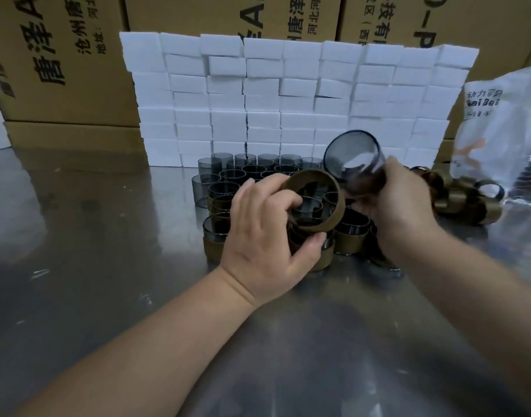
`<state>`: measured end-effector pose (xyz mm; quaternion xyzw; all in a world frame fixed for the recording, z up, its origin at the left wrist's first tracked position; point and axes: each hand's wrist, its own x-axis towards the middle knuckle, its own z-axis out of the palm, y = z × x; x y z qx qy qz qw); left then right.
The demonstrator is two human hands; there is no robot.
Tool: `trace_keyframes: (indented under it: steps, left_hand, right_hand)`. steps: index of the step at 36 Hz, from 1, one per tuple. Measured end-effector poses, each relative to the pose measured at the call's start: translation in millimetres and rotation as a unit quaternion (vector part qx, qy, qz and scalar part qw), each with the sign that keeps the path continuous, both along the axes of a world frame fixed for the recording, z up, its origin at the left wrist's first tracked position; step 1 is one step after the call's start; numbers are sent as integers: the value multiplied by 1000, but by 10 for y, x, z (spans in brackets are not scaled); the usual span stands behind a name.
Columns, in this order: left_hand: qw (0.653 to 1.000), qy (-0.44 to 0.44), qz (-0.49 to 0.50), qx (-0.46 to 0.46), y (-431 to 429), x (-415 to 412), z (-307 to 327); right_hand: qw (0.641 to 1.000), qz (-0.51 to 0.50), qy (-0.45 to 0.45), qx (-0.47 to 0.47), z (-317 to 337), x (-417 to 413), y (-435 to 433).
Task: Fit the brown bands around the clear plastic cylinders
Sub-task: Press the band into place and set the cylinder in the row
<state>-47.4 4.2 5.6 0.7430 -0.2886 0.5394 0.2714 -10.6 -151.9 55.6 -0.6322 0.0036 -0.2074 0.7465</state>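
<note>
A person works at a steel desk in front of a wall of white blocks. The left hand has its grip pinched on a brown band, thumb outside and fingers on the rim. The right hand has its grip wrapped round the base of a clear cylinder, which is tilted with its open mouth towards the blocks. Band and cylinder are just beside each other and not yet joined, above the bare cylinders and banded cylinders at the foot of the blocks. Loose bands lie to the right of the blocks. The risk: a pinched band may go oval and snag the cylinder's edge, and a slip would drop either piece among the standing cylinders and topple them.
</note>
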Motion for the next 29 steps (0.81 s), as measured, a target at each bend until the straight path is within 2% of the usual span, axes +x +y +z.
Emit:
trace_keyframes:
  steps: [2, 4, 8, 13, 20, 23, 29]
  left_hand:
    - [1000, -18, -20, -8, -9, -20, 9]
    - [999, -16, -31, -15, -15, -37, 16]
    - [999, 20, -39, -11, -12, -60, 23]
    - [998, 47, -33, -24, -5, -79, 62]
    - [992, 96, -67, -40, -32, -102, 45]
    - [989, 123, -66, -52, -27, -137, 52]
    - [985, 148, -56, -68, -37, -207, 91]
  right_hand:
    - [992, 49, 15, 118, -116, -148, 54]
    - [981, 87, 22, 172, -213, -246, 103]
    - [992, 87, 3, 87, -389, -345, 210]
    - [990, 119, -19, 73, -449, -383, 247]
    - [967, 243, -45, 68, -531, -441, 250]
    - [957, 275, -91, 0, -543, -479, 275]
    - [948, 291, -112, -68, -526, -546, 282]
